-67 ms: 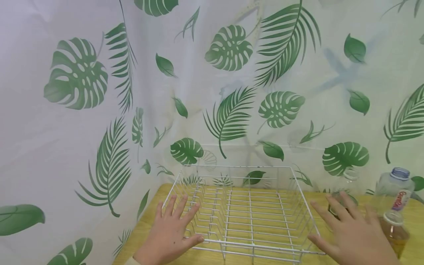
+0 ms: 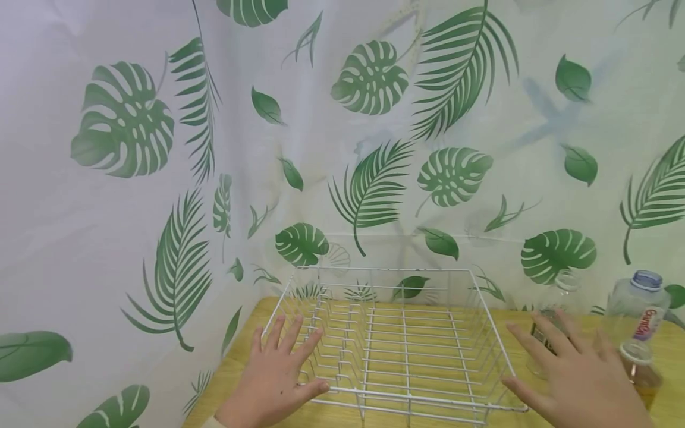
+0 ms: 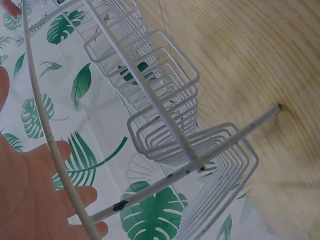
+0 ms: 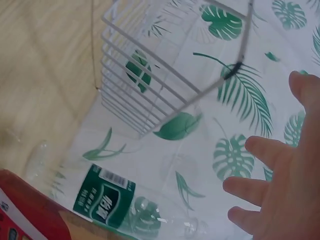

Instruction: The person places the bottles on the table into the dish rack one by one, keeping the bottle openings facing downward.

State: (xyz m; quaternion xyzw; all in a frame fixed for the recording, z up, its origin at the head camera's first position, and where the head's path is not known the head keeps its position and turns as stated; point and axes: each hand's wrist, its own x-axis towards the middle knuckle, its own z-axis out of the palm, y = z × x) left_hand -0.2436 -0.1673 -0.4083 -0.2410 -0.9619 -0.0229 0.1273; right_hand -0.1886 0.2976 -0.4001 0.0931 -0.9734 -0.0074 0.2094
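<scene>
A white wire dish rack (image 2: 409, 395) with plate slots along its left side stands on the wooden table. My left hand (image 2: 275, 371) is over its front left corner, fingers spread; the left wrist view shows the fingers (image 3: 80, 197) straight beside the top rail, not curled round it. Off the rack's right side hovers my right hand (image 2: 580, 374), palm down, fingers apart, holding nothing. Beneath and behind it is a clear bottle with a green label (image 4: 107, 195), partly hidden by the fingers in the head view.
Right of the right hand stand a clear bottle with a pink-red label (image 2: 644, 321) and, before it, a bottle of amber liquid (image 2: 644, 380). A white sheet with green leaves (image 2: 374, 238) hangs behind the rack and along the left. Yellowish wood tabletop (image 2: 230, 380) runs underneath.
My right hand has shifted slightly to the right, away from the rack's side, uncovering more of the green-labelled bottle. The left hand and the rack look unmoved.
</scene>
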